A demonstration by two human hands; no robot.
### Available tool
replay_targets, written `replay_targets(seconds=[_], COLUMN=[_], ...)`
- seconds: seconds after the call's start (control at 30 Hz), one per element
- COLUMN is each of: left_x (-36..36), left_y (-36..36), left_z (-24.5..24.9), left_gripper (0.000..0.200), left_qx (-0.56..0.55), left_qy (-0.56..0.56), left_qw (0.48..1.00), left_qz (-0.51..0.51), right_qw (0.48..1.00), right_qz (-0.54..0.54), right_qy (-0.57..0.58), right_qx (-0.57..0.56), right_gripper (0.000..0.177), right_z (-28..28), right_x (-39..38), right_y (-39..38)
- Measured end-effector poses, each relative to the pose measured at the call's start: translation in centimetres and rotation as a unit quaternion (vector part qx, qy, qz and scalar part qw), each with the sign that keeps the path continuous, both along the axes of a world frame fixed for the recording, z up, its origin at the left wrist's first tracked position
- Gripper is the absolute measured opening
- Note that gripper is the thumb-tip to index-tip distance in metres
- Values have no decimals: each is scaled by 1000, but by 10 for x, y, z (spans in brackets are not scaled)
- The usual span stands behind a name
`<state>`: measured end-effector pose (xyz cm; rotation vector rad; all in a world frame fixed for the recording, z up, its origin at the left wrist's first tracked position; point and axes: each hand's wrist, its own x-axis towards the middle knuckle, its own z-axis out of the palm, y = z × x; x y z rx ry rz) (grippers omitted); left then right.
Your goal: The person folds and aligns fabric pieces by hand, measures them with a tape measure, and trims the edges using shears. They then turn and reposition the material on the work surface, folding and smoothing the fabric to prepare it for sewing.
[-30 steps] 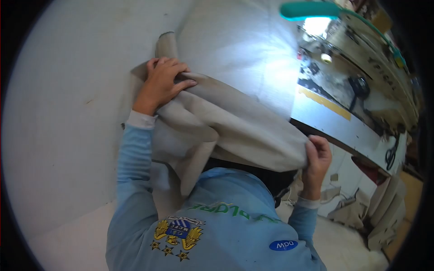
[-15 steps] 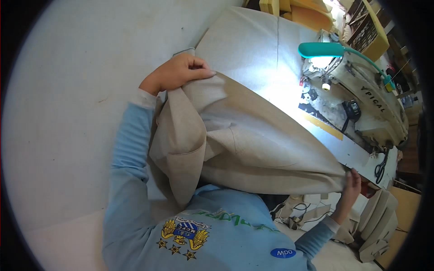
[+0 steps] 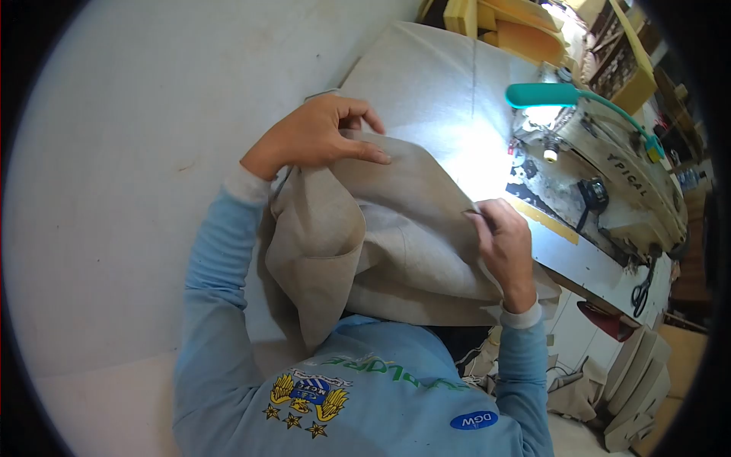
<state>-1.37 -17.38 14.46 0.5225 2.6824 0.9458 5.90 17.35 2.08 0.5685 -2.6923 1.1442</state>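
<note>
A large beige fabric piece [image 3: 426,251] with seams lies bunched across my lap and over the table edge. My left hand [image 3: 320,133] is at its upper left edge, with thumb and fingers spread apart and the cloth under the palm. My right hand [image 3: 504,242] pinches the fabric's upper edge nearer the middle, beside the sewing machine's bed. Between the two hands the edge runs slanting down to the right. Folds hang below my left hand against my shirt.
A sewing machine [image 3: 628,171] stands at the right with a teal lamp [image 3: 542,95] lit above its needle area. Black scissors [image 3: 642,295] lie at the table's right end. Yellow foam pieces [image 3: 525,30] are at the back, and beige padded pieces [image 3: 640,381] at lower right.
My right hand has moved up and left from the fabric's far right corner to the middle of its edge. My left hand's fingers have opened from their pinch.
</note>
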Motion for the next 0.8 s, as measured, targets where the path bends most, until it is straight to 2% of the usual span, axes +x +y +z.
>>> replay_targets(seconds=[0.03, 0.1, 0.13, 0.17, 0.23, 0.33, 0.43, 0.53, 0.63, 0.7, 0.77, 0.8], left_x=[12, 41, 64, 89, 128, 158, 172, 164, 148, 131, 104, 83], left_y=[-1, 2, -1, -4, 3, 12, 13, -4, -23, -35, -58, -72], left_z=[0, -1, 10, 26, 42, 8, -36, -66, -28, 8, 33, 46], left_gripper=[40, 54, 62, 70, 69, 69, 58, 40, 27, 26, 25, 29], left_qx=[4, 8, 16, 25, 43, -37, -166, -165, -101, -53, -115, -108], left_qy=[113, 328, 262, 195, 31, -32, 71, 115, -24, 64, 240, 320], left_qw=[993, 944, 963, 978, 998, 998, 983, 979, 993, 978, 918, 901], left_qz=[14, 33, 55, 75, 33, 31, -35, -43, 56, 190, 293, 274], right_qw=[1000, 998, 997, 994, 992, 992, 985, 983, 983, 982, 981, 980], right_qz=[-13, -47, -67, -76, -88, -87, -113, -130, -140, -145, -164, -172], right_qy=[-2, -13, -45, -68, -81, -69, -111, -105, -84, -73, -82, -84], right_qx=[-14, -41, -18, -41, -39, -55, -72, -77, -81, -94, -69, -57], right_gripper=[17, 13, 12, 11, 11, 12, 14, 13, 14, 14, 15, 15], right_z=[-1, 4, 8, 11, 3, -11, -12, -13, -17, -20, -10, -5], right_x=[-3, -4, -6, -7, -12, -19, -28, -36, -34, -31, -28, -26], right_y=[0, 8, 12, 14, 22, 27, 29, 43, 62, 74, 81, 84])
